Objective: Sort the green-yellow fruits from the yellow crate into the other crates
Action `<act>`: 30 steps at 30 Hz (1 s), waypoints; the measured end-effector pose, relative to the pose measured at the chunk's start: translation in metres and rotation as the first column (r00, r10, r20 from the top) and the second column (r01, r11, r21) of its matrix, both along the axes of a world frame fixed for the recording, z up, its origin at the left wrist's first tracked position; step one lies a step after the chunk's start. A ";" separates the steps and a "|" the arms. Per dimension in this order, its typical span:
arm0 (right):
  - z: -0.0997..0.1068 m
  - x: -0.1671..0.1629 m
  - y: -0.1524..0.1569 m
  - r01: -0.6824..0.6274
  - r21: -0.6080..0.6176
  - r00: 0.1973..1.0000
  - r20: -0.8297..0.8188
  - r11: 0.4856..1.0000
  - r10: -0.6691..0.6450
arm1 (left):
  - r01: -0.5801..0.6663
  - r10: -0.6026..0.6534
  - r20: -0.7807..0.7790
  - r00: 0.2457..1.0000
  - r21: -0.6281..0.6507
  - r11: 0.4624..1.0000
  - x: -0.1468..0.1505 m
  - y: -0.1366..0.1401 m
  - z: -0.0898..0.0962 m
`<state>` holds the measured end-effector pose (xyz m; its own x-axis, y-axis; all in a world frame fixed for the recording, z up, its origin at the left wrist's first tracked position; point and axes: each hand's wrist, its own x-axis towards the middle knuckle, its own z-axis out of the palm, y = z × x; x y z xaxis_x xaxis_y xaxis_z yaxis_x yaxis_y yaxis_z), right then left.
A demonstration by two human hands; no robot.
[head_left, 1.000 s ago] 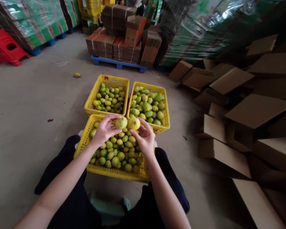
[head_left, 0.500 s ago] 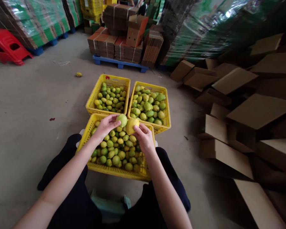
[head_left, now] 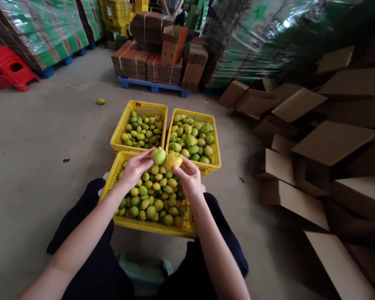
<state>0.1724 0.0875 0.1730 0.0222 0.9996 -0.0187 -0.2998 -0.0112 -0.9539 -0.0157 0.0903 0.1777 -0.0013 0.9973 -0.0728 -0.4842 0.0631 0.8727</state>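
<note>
Green lemon (head_left: 158, 156): one side covered by the left fingers (head_left: 147, 153).
Yellow lemon (head_left: 172, 161): one side covered by the right fingers (head_left: 187, 163).
Yellow crate (head_left: 150, 227) under the fingers: far rim partly hidden.
Red stool (head_left: 11, 66), far left of the fingers: cut off.
Person (head_left: 172, 6) beyond the fingers: head out of frame.

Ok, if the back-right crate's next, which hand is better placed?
Probably the right hand: it holds the yellow fruit nearer the back-right crate; the left hand, with the greenish fruit, is farther left.
</note>
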 end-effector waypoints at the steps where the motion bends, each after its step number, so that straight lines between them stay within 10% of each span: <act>1: 0.000 0.000 0.000 0.012 -0.002 1.000 0.001 1.000 -0.012 | -0.004 0.004 0.003 1.000 -0.010 1.000 0.001 0.000 0.000; 30: 0.002 -0.006 0.000 -0.013 -0.150 0.982 -0.189 0.989 -0.016 | 0.064 -0.062 0.020 0.998 -0.113 0.992 -0.005 0.001 -0.004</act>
